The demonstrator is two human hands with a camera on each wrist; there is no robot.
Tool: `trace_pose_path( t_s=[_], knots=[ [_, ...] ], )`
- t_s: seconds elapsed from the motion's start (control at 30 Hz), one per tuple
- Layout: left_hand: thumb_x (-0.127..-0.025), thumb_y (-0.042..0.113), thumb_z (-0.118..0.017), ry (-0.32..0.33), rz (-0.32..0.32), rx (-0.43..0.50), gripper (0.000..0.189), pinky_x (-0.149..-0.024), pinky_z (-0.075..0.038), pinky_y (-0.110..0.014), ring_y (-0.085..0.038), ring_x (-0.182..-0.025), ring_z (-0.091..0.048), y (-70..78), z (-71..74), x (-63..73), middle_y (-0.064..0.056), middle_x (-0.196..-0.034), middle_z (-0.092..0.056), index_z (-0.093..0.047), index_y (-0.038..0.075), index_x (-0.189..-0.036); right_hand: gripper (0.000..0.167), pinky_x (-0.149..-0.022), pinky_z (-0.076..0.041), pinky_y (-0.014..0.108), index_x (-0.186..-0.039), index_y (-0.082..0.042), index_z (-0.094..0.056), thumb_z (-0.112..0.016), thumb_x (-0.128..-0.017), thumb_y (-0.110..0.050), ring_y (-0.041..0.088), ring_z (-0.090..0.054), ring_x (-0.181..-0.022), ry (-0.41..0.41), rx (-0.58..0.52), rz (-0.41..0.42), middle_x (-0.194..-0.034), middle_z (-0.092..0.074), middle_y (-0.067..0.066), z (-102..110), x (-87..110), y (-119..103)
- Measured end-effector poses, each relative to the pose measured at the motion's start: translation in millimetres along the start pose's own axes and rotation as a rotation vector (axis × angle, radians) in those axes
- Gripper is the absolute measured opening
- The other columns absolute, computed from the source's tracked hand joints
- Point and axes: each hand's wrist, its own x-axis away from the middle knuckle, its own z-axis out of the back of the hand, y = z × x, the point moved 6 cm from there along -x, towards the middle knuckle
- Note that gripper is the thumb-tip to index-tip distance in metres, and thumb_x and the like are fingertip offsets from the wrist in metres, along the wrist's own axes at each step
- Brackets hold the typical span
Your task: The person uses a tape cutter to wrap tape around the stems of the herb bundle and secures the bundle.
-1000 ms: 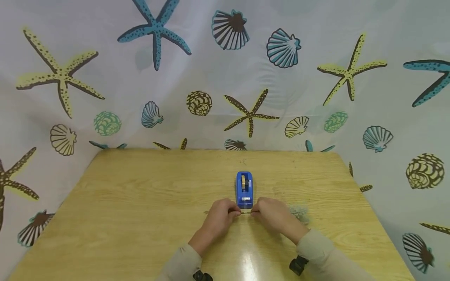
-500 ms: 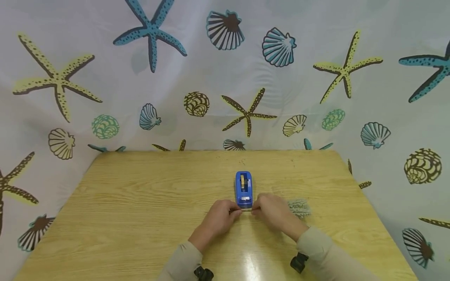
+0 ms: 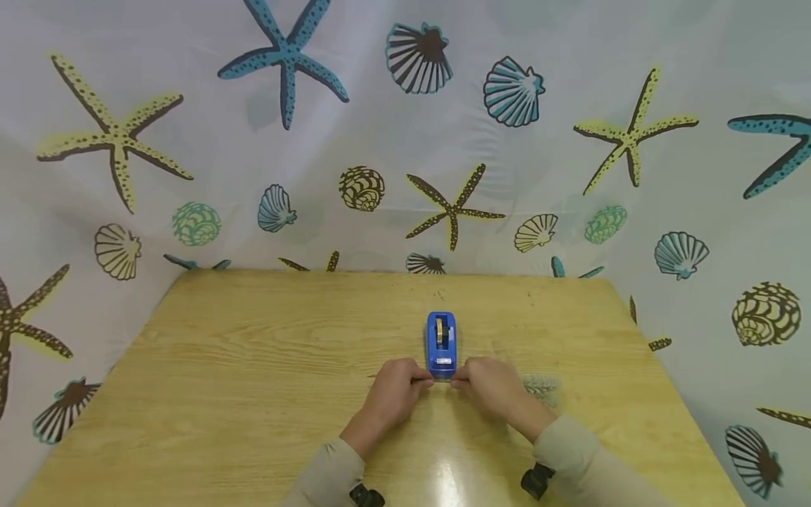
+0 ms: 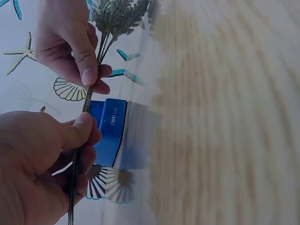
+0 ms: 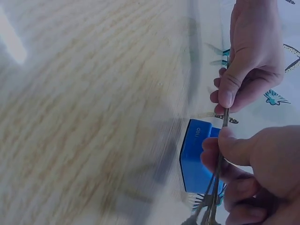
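Note:
A small bunch of dried flowers has grey-green fluffy heads (image 4: 119, 16) and thin dark stems (image 4: 73, 185). My left hand (image 3: 393, 394) pinches the lower stems between thumb and fingers. Closer to the heads, my right hand (image 3: 495, 389) pinches the same stems, a short gap away from the left. The stems lie roughly level in front of a blue tape dispenser (image 3: 441, 345), near its cutting end. In the right wrist view the stems (image 5: 216, 180) fan out below the right hand. Whether tape is around the stems cannot be made out.
Under everything is a wooden table (image 3: 253, 366), its far edge against a white curtain (image 3: 557, 42) printed with starfish and shells. Dark straps with camera mounts sit at both wrists.
Both hands keep nearly the same place before the dispenser. The flower heads look sharper half a second ago and blurred now, as if turning. The head view shifts slightly.

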Motion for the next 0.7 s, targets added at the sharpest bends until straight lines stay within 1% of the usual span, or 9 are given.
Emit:
trace_pose_path(
  t_s=[0.17, 0.27, 0.37, 0.43, 0.53, 0.7],
  knots=[
    [-0.088, 0.01, -0.075, 0.018, 0.012, 0.009, 0.007, -0.067, -0.05, -0.024, -0.009, -0.074, -0.063, -1.4, -1.0, -0.5, 0.0, -0.083, -0.073, -0.081, 0.01, -0.091, 0.011, -0.066, -0.055, 0.033, -0.092, -0.019, -0.081, -0.073, -0.091, -0.027, 0.012, -0.066, -0.077, 0.06, -0.015, -0.015, -0.084, -0.07, -0.005, -1, -1.3, 4],
    [-0.089, 0.012, -0.074, -0.001, 0.032, 0.019, 0.007, -0.069, -0.05, -0.025, -0.009, -0.077, -0.062, -3.2, -4.4, -1.4, 0.0, -0.086, -0.073, -0.081, 0.011, -0.091, 0.009, -0.066, -0.054, 0.033, -0.089, -0.019, -0.081, -0.075, -0.09, -0.026, 0.011, -0.065, -0.075, 0.077, -0.021, -0.015, -0.083, -0.069, -0.006, -2, -1.1, 6],
    [-0.092, 0.014, -0.072, -0.029, 0.055, 0.045, 0.009, -0.068, -0.05, -0.024, -0.008, -0.075, -0.06, -5.4, -9.3, -1.2, 0.0, -0.086, -0.073, -0.079, 0.01, -0.09, 0.008, -0.064, -0.054, 0.031, -0.088, -0.019, -0.081, -0.076, -0.088, -0.026, 0.01, -0.063, -0.073, 0.087, -0.018, -0.005, -0.082, -0.069, -0.006, -4, -0.1, 8],
    [-0.093, 0.013, -0.07, -0.033, 0.055, 0.064, 0.01, -0.068, -0.05, -0.025, -0.008, -0.074, -0.059, -5.7, -11.4, -1.1, 0.0, -0.085, -0.073, -0.078, 0.008, -0.089, 0.008, -0.062, -0.052, 0.029, -0.088, -0.019, -0.081, -0.077, -0.088, -0.026, 0.009, -0.061, -0.071, 0.093, -0.008, 0.001, -0.081, -0.068, -0.006, -5, 0.4, 9],
    [-0.093, 0.011, -0.07, -0.016, 0.051, 0.083, 0.009, -0.071, -0.052, -0.027, -0.009, -0.076, -0.061, -6.2, -12.2, -1.3, 0.0, -0.085, -0.072, -0.076, 0.008, -0.087, 0.009, -0.059, -0.048, 0.026, -0.09, -0.021, -0.082, -0.076, -0.089, -0.027, 0.006, -0.058, -0.069, 0.095, 0.004, 0.015, -0.08, -0.067, -0.007, -5, 0.4, 9],
    [-0.092, 0.007, -0.069, 0.02, 0.034, 0.074, 0.008, -0.075, -0.052, -0.031, -0.013, -0.08, -0.061, -6.1, -7.3, -4.9, -0.001, -0.085, -0.069, -0.073, 0.008, -0.085, 0.016, -0.053, -0.039, 0.023, -0.102, -0.02, -0.081, -0.068, -0.095, -0.028, 0.006, -0.047, -0.063, 0.057, 0.025, 0.02, -0.081, -0.062, -0.007, -4, -1.6, 5]
  ],
)
